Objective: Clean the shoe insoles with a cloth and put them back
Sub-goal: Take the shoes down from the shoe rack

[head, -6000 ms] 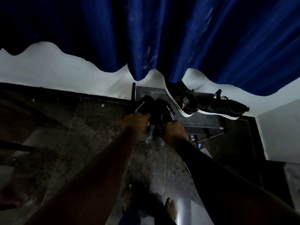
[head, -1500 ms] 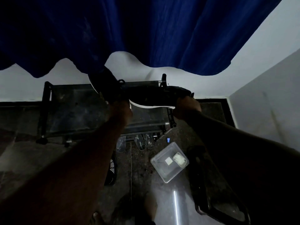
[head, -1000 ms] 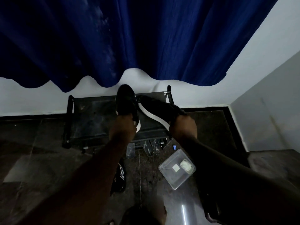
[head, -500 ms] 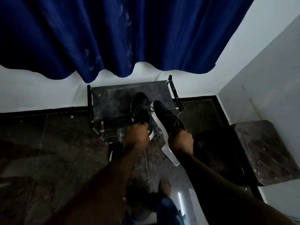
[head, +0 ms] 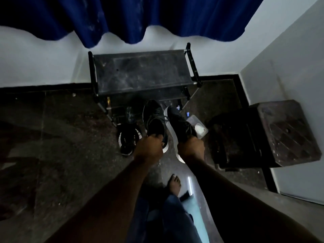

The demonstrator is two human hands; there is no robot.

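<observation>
Seen from the head camera, both arms reach forward and down, each hand carrying one black sneaker by its heel end. The left hand (head: pixel 148 149) has its fingers curled tight round the heel collar of the left shoe (head: pixel 154 118), which points toe-first toward the rack and shows its laced upper. The right hand (head: pixel 191 149) grips the heel of the right shoe (head: pixel 181 123) the same way, fingers wrapped round it. This shoe is rolled a little onto its side, so its white sole edge (head: pixel 172 130) faces the other shoe. The two shoes hang side by side, very close, and whether they touch cannot be told. Both openings lie under the hands and in shadow, so the insoles cannot be made out. Beyond the toes a low black shoe rack (head: pixel 140 72) stands against a white wall (head: pixel 43 58), below the hem of a blue curtain (head: pixel 140 13). On the dark stone floor (head: pixel 61 137), left of the held pair, lies a third shoe (head: pixel 127 139), black with a pale speckled edge. Just right of the right shoe sits a clear plastic tub (head: pixel 192 118) with something white in it, too small to name. Farther right stands a dark brown stool (head: pixel 289 132). Near the bottom, a bare foot (head: pixel 174 184) and blue jeans (head: pixel 168 218) show between the arms.
</observation>
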